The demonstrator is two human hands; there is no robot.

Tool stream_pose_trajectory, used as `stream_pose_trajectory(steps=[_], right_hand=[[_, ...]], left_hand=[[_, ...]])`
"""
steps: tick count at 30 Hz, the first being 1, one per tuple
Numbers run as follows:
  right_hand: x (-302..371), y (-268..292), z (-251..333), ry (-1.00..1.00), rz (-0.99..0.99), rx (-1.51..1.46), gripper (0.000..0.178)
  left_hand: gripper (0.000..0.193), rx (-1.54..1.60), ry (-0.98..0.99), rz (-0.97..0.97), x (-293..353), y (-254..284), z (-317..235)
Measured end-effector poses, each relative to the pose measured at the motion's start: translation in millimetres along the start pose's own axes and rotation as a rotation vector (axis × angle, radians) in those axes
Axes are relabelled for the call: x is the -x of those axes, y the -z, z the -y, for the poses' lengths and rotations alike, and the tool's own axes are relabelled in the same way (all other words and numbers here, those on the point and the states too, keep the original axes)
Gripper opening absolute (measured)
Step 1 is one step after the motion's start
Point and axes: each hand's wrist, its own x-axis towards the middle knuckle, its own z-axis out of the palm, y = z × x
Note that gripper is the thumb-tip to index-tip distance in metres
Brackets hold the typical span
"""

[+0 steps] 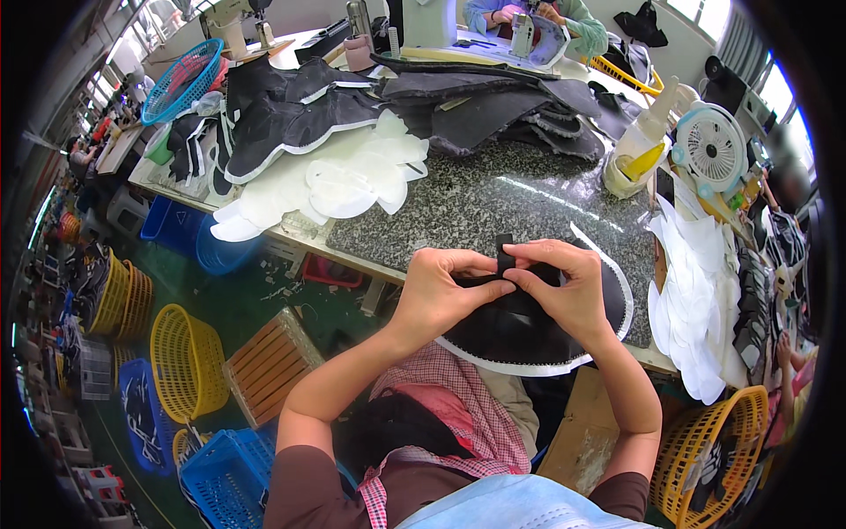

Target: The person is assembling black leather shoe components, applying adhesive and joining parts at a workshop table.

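Note:
At the near edge of the table, my left hand (443,293) and my right hand (565,280) meet, thumbs and fingertips pinching a narrow black strip (505,250). One end of it stands up between my fingers. Beneath them lies a curved black shoe-upper piece (493,333) with a white band and stitching along its rim; it overhangs the table edge towards my lap. Whether the strip is joined to this piece is hidden by my fingers. Both hands are closed.
Black cut pieces (493,110) and white sheets (352,181) are heaped at the back and left. A glue bottle (639,141), a small fan (711,147) and more white pieces (692,282) stand right. Baskets (185,361) line the floor. Someone sews at a machine (523,37) opposite.

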Motion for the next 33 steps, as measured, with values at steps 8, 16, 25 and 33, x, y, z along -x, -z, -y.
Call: stream_pose_trajectory(steps=[8, 16, 25, 33], right_hand=[[-4, -1, -9, 0.058, -0.035, 0.012, 0.028], [0, 0, -6, 0.013, 0.007, 0.037, 0.021], [3, 4, 1, -0.049, 0.033, 0.012, 0.014], [3, 3, 3, -0.027, 0.034, 0.057, 0.012]], left_hand=[[0.024, -0.01, 0.032, -0.003, -2, 1, 2], [0.023, -0.02, -0.021, -0.031, 1, -2, 7], [0.02, -0.068, -0.035, -0.046, 3, -4, 3], [0.025, -0.112, -0.093, -0.028, 5, -1, -2]])
